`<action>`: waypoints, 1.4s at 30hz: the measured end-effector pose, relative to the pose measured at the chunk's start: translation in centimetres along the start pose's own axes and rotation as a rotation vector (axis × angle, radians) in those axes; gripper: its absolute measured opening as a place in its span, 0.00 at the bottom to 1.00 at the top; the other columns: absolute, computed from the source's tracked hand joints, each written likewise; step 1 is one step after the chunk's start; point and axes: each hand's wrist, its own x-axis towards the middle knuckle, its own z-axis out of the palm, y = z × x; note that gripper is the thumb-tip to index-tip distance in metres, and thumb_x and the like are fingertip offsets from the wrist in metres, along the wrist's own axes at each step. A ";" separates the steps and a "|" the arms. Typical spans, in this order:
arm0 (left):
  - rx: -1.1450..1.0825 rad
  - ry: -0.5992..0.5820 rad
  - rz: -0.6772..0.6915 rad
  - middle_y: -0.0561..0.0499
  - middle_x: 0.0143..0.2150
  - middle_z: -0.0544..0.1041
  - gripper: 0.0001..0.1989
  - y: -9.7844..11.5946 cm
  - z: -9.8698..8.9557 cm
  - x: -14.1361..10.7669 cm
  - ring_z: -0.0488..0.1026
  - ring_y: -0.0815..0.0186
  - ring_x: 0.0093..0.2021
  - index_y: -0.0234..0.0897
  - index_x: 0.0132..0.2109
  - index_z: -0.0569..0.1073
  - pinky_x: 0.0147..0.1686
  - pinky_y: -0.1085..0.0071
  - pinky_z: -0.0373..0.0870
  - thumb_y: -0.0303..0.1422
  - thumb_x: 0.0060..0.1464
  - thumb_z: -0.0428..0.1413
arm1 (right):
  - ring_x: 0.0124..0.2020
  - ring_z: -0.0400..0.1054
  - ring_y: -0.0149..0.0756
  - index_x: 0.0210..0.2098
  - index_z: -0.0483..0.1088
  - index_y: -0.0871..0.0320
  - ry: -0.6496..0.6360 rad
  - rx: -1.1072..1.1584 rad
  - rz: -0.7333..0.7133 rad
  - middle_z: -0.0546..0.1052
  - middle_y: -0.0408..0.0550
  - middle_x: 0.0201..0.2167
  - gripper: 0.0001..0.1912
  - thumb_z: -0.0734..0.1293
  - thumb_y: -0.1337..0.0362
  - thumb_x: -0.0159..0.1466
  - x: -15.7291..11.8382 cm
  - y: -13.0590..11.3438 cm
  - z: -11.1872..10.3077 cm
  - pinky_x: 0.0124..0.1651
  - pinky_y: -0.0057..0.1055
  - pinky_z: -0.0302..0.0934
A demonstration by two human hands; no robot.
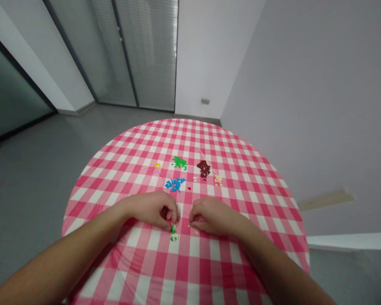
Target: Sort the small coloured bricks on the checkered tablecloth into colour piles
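Observation:
My left hand (155, 208) is closed, its thumb and fingertips pinching at a small cluster of green and cream toy bricks (173, 232) on the tablecloth. Opposite it, a short gap away, my right hand (211, 215) is closed in a pinch. A tiny green brick (190, 223) shows at the right fingertips, too small to make out its shape. A loose cream brick (197, 232) lies just below the right hand. Beyond the hands are a pile of blue bricks (175, 184) and a single small red piece (189, 188).
The round table has a pink-and-white checked cloth (139, 275). Farther back lie green bricks (179, 162), dark brown bricks (204, 168), cream bricks (218, 181) and a few yellow pieces (157, 165). A wall (320, 106) stands close on the right, and glass partitions (148, 55) stand behind.

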 end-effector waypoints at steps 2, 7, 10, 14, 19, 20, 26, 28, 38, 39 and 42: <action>-0.005 -0.018 0.004 0.51 0.35 0.79 0.03 0.2 0.0 -0.1 0.73 0.68 0.33 0.37 0.35 0.78 0.34 0.73 0.69 0.27 0.52 0.63 | 0.31 0.71 0.34 0.32 0.80 0.56 0.036 -0.017 -0.007 0.81 0.46 0.32 0.10 0.67 0.72 0.58 0.1 0.2 0.2 0.33 0.28 0.57; 0.043 0.150 -0.059 0.53 0.33 0.77 0.03 0.7 0.4 0.3 0.71 0.68 0.32 0.37 0.35 0.77 0.33 0.73 0.66 0.28 0.56 0.58 | 0.31 0.70 0.34 0.32 0.78 0.57 0.264 0.015 -0.044 0.79 0.46 0.30 0.07 0.67 0.71 0.59 0.6 0.0 0.7 0.35 0.28 0.59; 0.006 0.365 -0.101 0.54 0.31 0.74 0.04 0.3 0.8 0.7 0.68 0.69 0.29 0.36 0.37 0.75 0.30 0.73 0.63 0.32 0.57 0.58 | 0.32 0.70 0.33 0.33 0.76 0.57 0.487 0.063 -0.107 0.79 0.46 0.30 0.05 0.67 0.69 0.63 1.1 -0.2 1.1 0.35 0.28 0.61; -0.121 0.503 -0.082 0.55 0.28 0.71 0.08 -0.5 1.1 1.1 0.64 0.70 0.27 0.36 0.34 0.73 0.29 0.72 0.60 0.36 0.57 0.58 | 0.33 0.72 0.34 0.34 0.75 0.57 0.676 0.050 -0.225 0.79 0.48 0.31 0.07 0.65 0.68 0.66 1.9 -0.1 1.8 0.36 0.28 0.64; -0.176 0.566 -0.063 0.56 0.25 0.69 0.08 -0.4 0.8 1.2 0.63 0.71 0.26 0.35 0.33 0.73 0.28 0.73 0.60 0.35 0.54 0.60 | 0.33 0.73 0.34 0.36 0.76 0.57 0.750 0.034 -0.250 0.79 0.48 0.31 0.08 0.64 0.66 0.68 2.4 0.4 2.5 0.36 0.28 0.66; -0.173 0.583 -0.056 0.56 0.26 0.69 0.07 -0.3 0.8 1.2 0.64 0.70 0.26 0.35 0.33 0.73 0.28 0.72 0.60 0.35 0.54 0.60 | 0.33 0.73 0.34 0.36 0.76 0.57 0.760 0.034 -0.251 0.80 0.49 0.32 0.08 0.64 0.66 0.68 2.5 0.5 2.6 0.36 0.29 0.67; 0.180 0.871 -0.125 0.51 0.31 0.77 0.07 -1.6 -0.6 1.2 0.71 0.65 0.32 0.37 0.32 0.75 0.34 0.68 0.65 0.35 0.56 0.60 | 0.36 0.72 0.35 0.39 0.77 0.57 0.737 0.014 -0.144 0.78 0.50 0.34 0.08 0.64 0.67 0.67 2.3 0.6 2.3 0.39 0.30 0.66; 0.386 0.955 -0.153 0.51 0.32 0.78 0.06 -2.7 -1.3 1.3 0.72 0.63 0.35 0.38 0.32 0.75 0.38 0.66 0.65 0.33 0.57 0.59 | 0.36 0.72 0.34 0.37 0.77 0.57 0.592 -0.026 -0.189 0.78 0.49 0.33 0.08 0.64 0.68 0.67 2.0 -0.1 2.3 0.38 0.28 0.64; 0.622 0.854 -0.173 0.52 0.34 0.82 0.05 -5.1 -2.5 1.7 0.75 0.61 0.36 0.39 0.34 0.79 0.44 0.63 0.65 0.28 0.56 0.58 | 0.34 0.71 0.31 0.39 0.79 0.56 0.162 -0.106 -0.238 0.77 0.46 0.38 0.09 0.65 0.65 0.67 1.8 -2.6 3.6 0.32 0.26 0.58; 0.624 0.853 -0.177 0.51 0.34 0.83 0.05 -5.0 -2.5 1.7 0.75 0.61 0.37 0.39 0.34 0.79 0.45 0.62 0.65 0.28 0.56 0.58 | 0.34 0.70 0.31 0.38 0.79 0.56 0.155 -0.113 -0.234 0.77 0.46 0.38 0.10 0.64 0.65 0.67 1.8 -2.7 3.5 0.32 0.26 0.57; 0.619 0.831 -0.186 0.50 0.36 0.83 0.07 -4.8 -2.5 1.7 0.76 0.60 0.39 0.40 0.35 0.80 0.46 0.61 0.66 0.30 0.58 0.57 | 0.33 0.70 0.30 0.38 0.78 0.56 0.165 -0.124 -0.219 0.77 0.46 0.38 0.10 0.64 0.64 0.68 1.8 -3.1 3.4 0.31 0.27 0.56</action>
